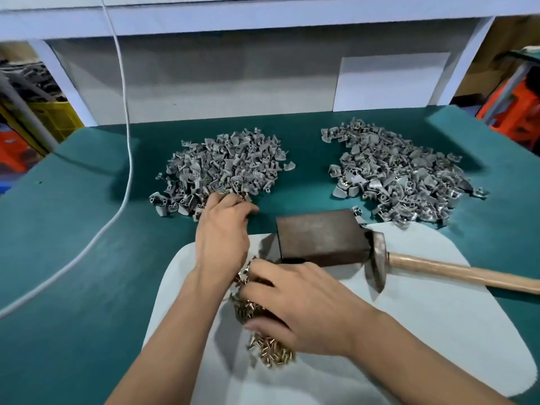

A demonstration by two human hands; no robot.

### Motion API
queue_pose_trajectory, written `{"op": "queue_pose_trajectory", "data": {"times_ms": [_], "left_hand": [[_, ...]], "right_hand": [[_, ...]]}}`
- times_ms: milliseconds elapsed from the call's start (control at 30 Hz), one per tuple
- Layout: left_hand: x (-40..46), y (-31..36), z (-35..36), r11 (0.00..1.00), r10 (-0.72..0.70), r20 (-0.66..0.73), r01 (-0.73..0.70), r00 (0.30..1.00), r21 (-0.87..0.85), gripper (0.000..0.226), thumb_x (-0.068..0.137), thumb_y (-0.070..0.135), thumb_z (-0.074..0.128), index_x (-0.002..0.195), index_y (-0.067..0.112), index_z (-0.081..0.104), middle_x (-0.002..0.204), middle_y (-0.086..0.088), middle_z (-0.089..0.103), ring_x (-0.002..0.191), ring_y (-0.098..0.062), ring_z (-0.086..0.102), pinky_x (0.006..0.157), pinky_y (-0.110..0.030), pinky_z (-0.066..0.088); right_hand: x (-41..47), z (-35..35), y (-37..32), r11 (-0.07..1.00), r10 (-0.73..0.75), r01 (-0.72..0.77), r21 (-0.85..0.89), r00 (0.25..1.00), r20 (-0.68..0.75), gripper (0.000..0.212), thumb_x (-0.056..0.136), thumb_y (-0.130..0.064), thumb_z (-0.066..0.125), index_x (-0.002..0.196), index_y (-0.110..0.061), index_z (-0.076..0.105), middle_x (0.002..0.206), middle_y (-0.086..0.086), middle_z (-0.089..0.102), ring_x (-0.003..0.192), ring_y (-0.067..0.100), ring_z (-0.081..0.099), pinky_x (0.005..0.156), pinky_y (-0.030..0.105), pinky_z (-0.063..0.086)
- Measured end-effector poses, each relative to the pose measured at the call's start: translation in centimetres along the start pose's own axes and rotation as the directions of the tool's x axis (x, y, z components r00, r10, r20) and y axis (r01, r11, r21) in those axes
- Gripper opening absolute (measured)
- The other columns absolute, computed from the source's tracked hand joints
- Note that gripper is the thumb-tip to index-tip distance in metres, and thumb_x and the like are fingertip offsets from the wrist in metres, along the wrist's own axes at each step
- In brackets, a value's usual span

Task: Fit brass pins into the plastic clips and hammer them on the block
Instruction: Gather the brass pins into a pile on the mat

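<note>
Brass pins [270,350], small and loose, lie heaped nearest me on the pale sheet [409,331]; my right hand [304,305] curls its fingers into them, picking I judge. Further out, my left hand [223,229] fingers the near grey plastic clip heap [225,168]; whether it grips one I cannot tell. Next comes mating pin to clip on the dark steel block [318,235]. Wooden-handled hammer [438,267] waits beside it on the green bench [87,287]; white cable [125,141] trails left.

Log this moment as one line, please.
left hand: reaching into left clip pile | right hand: on brass pins | hammer: idle beside block
</note>
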State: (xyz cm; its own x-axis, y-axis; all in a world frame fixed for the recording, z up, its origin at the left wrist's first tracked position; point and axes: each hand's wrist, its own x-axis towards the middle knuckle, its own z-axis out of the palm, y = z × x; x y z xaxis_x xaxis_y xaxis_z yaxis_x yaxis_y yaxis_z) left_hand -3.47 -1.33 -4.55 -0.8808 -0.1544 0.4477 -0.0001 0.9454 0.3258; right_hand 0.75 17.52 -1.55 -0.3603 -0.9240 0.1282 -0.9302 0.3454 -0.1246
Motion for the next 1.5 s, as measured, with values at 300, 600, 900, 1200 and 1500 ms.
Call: {"op": "queue_pose_trajectory", "data": {"times_ms": [300,600,900,1200,1500], "left_hand": [[-0.1,-0.3,-0.5,0.979,-0.177,0.062,0.182,0.982,-0.091,0.017,0.091,0.008,0.071,0.107,0.010,0.077,0.106,-0.008,0.067,0.100,-0.031,0.062,0.090,-0.041,0.050],[-0.7,0.5,-0.1,0.958,-0.203,-0.003,0.198,0.979,-0.206,0.012,0.087,0.012,0.077,0.085,0.015,0.066,0.085,0.002,0.064,0.077,-0.017,0.061,0.072,-0.035,0.051],[-0.7,1.3,0.0,0.553,-0.330,0.005,0.198,0.944,-0.809,0.008,0.091,0.007,0.075,0.093,0.004,0.067,0.077,-0.013,0.069,0.062,-0.020,0.072,0.054,-0.026,0.057],[-0.6,2.5,-0.4,0.183,-0.368,0.135,0.214,0.920,-0.960,0.020,0.089,-0.015,0.066,0.097,0.003,0.065,0.091,-0.018,0.063,0.070,-0.022,0.074,0.071,-0.026,0.059],[-0.9,3.7,-0.5,0.141,-0.272,0.144,0.187,0.952,-0.972,0.024,0.083,-0.011,0.073,0.098,0.007,0.069,0.085,-0.013,0.065,0.088,-0.033,0.071,0.086,-0.043,0.061]], "right_hand": [[0.5,0.1,-0.1,0.993,0.017,-0.012,0.121,0.999,-0.035,0.018,0.101,-0.033,0.060,0.102,-0.015,0.062,0.101,-0.003,0.052,0.071,0.021,0.058,0.061,0.043,0.052],[0.3,0.4,0.4,0.972,0.042,-0.009,0.234,0.990,-0.137,0.022,0.098,0.001,0.061,0.115,-0.010,0.067,0.105,0.002,0.060,0.087,0.022,0.060,0.072,0.040,0.055],[0.0,0.2,0.7,0.917,0.058,0.048,0.397,0.966,-0.251,0.019,0.097,-0.002,0.063,0.114,-0.006,0.072,0.111,0.004,0.061,0.098,0.020,0.062,0.083,0.037,0.055],[0.1,0.5,0.7,0.893,0.108,0.013,0.450,0.964,-0.242,0.012,0.095,-0.004,0.068,0.103,-0.003,0.077,0.112,0.005,0.060,0.096,0.012,0.062,0.090,0.022,0.050],[-0.9,-2.0,3.9,0.958,0.287,-0.205,0.202,0.623,-0.728,0.010,0.096,-0.007,0.068,0.095,0.002,0.074,0.101,0.011,0.066,0.095,0.021,0.060,0.090,0.025,0.049]]}}
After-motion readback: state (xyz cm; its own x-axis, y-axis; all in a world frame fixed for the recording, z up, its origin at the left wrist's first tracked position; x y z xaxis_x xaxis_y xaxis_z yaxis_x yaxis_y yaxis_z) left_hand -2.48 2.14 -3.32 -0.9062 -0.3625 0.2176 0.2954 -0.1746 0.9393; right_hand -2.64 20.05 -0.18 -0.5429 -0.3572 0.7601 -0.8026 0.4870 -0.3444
